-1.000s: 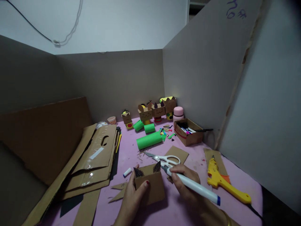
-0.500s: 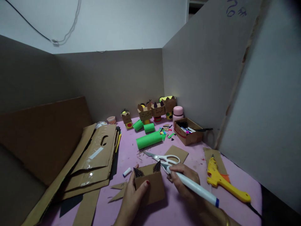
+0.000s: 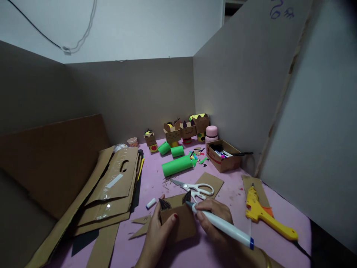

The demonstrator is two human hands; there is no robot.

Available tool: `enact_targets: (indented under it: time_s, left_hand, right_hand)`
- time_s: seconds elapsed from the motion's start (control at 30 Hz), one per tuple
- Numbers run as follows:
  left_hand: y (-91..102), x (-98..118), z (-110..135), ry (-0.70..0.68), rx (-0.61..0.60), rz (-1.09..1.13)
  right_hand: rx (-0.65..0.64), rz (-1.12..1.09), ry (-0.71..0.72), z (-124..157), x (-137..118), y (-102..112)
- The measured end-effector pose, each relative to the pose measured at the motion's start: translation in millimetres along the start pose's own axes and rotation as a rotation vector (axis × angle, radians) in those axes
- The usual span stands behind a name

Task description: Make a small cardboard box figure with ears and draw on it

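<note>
My left hand (image 3: 157,232) grips a small brown cardboard box (image 3: 182,225) by its left side, with the thumb across the front. Two pointed ears with dark marks stand up from the box's top edge. In my right hand (image 3: 213,219) is a white marker (image 3: 228,227) with a blue end, its tip at the base of the right ear. The marker's cap (image 3: 151,203) lies to the left of the box. Just behind the box are white-handled scissors (image 3: 192,187), partly over a flat cardboard piece (image 3: 210,183).
A yellow glue gun (image 3: 267,217) lies at the right. Flat cardboard sheets (image 3: 111,190) are stacked at the left. Green paper tubes (image 3: 177,166), paper scraps, a box of pens (image 3: 225,162), a pink bottle (image 3: 211,132) and cardboard figures (image 3: 172,134) stand farther back.
My right hand has moved left with the marker, bringing its tip from beyond the box's right edge to the right ear. My left hand and the box have hardly moved.
</note>
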State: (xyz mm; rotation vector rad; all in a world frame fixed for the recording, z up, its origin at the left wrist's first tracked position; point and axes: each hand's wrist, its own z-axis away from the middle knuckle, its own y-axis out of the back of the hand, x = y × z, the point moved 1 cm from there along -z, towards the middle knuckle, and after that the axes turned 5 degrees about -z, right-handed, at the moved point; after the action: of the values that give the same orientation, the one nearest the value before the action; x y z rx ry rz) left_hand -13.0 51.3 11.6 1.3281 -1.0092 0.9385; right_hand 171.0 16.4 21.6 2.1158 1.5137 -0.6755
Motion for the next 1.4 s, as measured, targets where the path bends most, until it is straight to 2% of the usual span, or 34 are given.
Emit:
enact_targets:
  time_s: [0.13,0.3,0.47,0.93,1.03,1.2,1.4]
  left_hand:
    - [1.1,1,0,-0.009,-0.017,-0.025]
    - [1.2,-9,-5,-0.011,-0.005,-0.081]
    - [-0.1,-14,-6,-0.029,0.000,-0.043]
    - [-1.0,-9,-4,-0.011,-0.033,-0.043]
    - [-1.0,-5,-2,0.001,-0.035,-0.049]
    - [-0.1,-4,-1,0.014,-0.039,-0.033]
    - [0.3,-8,-3,0.010,-0.032,-0.078]
  right_hand:
    - [0.015,0.030,0.009,0,0,2]
    - [0.107,0.026,-0.021,2,5,4]
    - [0.003,0.003,0.062,3,7,-1]
    - [-0.013,0.063,0.101,-2,4,-2]
    - [0.024,0.098,0.077,-3,3,2]
    - [0.165,0.152,0.024,-3,-2,9]
    - [0.115,0.099,0.014,-2,0,12]
